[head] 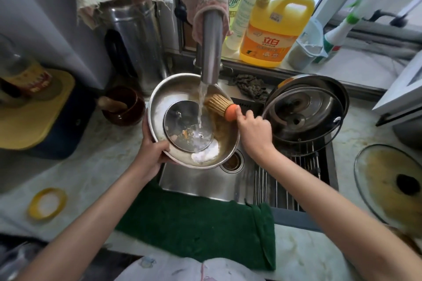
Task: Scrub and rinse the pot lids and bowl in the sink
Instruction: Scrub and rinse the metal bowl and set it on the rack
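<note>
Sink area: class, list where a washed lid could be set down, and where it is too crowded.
Bare counter lies between the yellow ring and the green cloth, and between the sink and the greasy glass lid. The sink floor before the drain is open. Crowded: the pot on the rack, the bottles on the sill.

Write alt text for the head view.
Over a steel sink, the left hand holds a metal bowl with a small glass lid inside under the running tap; the right hand grips an orange-handled brush beside the stream. A lidded pot sits at right, a stained glass lid on the counter.
</note>
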